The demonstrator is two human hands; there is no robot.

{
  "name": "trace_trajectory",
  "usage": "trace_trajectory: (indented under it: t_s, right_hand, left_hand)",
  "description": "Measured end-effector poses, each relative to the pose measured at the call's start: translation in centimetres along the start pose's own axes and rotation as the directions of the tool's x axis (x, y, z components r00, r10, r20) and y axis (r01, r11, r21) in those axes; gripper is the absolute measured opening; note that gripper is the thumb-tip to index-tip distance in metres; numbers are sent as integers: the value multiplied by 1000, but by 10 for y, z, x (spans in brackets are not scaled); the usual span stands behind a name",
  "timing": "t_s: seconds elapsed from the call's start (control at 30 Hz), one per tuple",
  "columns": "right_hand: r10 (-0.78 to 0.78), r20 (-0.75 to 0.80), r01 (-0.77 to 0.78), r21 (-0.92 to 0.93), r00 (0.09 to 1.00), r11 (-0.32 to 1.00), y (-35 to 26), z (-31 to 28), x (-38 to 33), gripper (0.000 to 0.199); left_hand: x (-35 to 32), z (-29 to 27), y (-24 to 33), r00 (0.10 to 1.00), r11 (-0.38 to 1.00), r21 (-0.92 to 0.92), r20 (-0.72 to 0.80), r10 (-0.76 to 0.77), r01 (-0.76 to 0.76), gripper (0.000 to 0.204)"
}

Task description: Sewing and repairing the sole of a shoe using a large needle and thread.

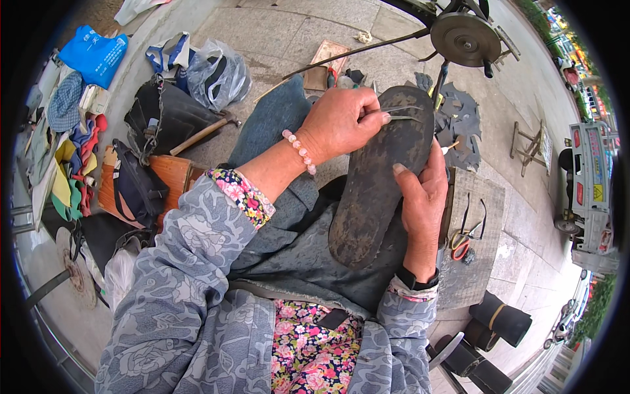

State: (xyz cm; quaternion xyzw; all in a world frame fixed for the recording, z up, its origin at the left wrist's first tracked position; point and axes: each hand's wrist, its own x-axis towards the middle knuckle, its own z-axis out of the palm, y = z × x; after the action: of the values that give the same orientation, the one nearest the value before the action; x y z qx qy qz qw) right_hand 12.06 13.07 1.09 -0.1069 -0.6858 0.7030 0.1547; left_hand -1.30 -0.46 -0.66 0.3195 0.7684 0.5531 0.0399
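Observation:
A dark, worn shoe sole (pixel 367 197) lies tilted over my lap, its scuffed underside facing up. My right hand (pixel 425 190) grips its right edge, with the thumb on the surface and the fingers behind. Above the upper part of the sole, my left hand (pixel 344 121) is closed in a pinch on a thin, two-pronged metal tool that looks like tweezers (pixel 405 117). The prongs point right and lie over the sole; whether the tips touch it I cannot tell. A dark blue-grey cloth (pixel 275 243) covers my lap beneath.
Orange-handled scissors (pixel 461 246) lie on a grey board (pixel 476 279) at my right. Black rubber rolls (pixel 502 320) sit below it. Ahead stand a machine's handwheel (pixel 464 41) and dark scraps (pixel 462 111). A hammer (pixel 203 136) and wooden box (pixel 172 177) are at left.

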Motion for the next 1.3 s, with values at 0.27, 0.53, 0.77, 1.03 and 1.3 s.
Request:
trace_trajectory:
  t_s: [0.27,0.53,0.77,1.03,1.3]
  right_hand:
    - [9,-4,-9,-9,1000,1000,1,-1,-1,65]
    - [-1,7,1,-13,1000,1000,1,-1,0,64]
    - [-7,12,7,-19,1000,1000,-1,0,0,63]
    - [2,11,-2,-16,1000,1000,0,-1,0,62]
    - [-1,5,1,-25,1000,1000,2,-1,0,61]
  left_hand:
    - [0,-1,1,999,999,25,22,-33,32,22]
    - [0,-1,-1,1000,1000,8,15,2,-2,22]
    - [1,-2,-2,1000,999,44,24,20,-21,21]
    - [1,-1,-3,999,999,48,32,21,-23,21]
    - [0,-2,-1,999,998,54,30,13,-15,20]
